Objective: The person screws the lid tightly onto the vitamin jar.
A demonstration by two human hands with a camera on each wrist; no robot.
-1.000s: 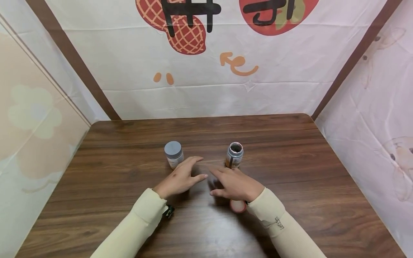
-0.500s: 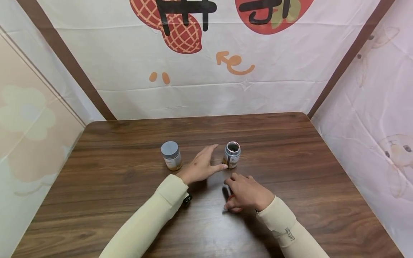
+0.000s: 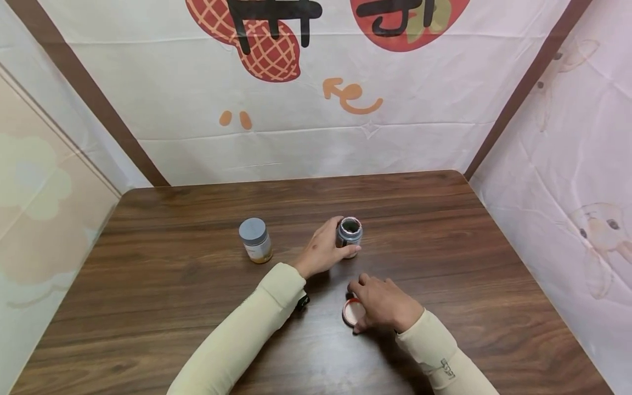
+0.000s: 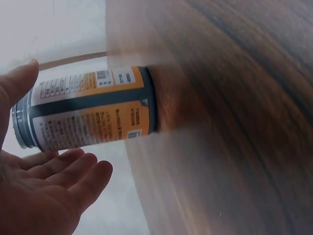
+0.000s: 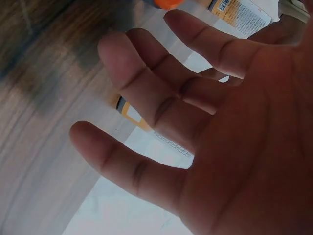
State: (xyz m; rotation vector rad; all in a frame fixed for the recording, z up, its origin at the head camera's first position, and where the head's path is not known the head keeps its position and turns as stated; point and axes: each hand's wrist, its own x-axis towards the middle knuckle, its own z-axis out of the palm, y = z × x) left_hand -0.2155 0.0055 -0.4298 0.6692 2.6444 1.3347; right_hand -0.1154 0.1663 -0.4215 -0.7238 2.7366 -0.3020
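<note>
An open jar (image 3: 349, 235) with a dark, rough-edged mouth stands upright on the table. My left hand (image 3: 323, 249) is around it, thumb in front and fingers behind. In the left wrist view the jar (image 4: 93, 110) shows an orange and white label, and the relaxed fingers of the left hand (image 4: 49, 186) appear slightly apart from it. A red-rimmed lid (image 3: 352, 311) lies on the table, inside facing up. Over its right side hovers my right hand (image 3: 385, 304), thumb and fingers spread about it. In the right wrist view these fingers (image 5: 146, 83) look extended, and only the lid's edge (image 5: 168, 4) shows.
A second jar (image 3: 255, 240) with a grey lid stands upright to the left of my left hand. The brown wooden table (image 3: 173, 274) ends at the back against a printed white cloth (image 3: 296, 153). More cloth hangs at both sides.
My left hand has moved right, from beside the lidded jar to the open jar. My right hand has drawn back and lowered toward the red-rimmed lid. Both jars still stand on the table.
</note>
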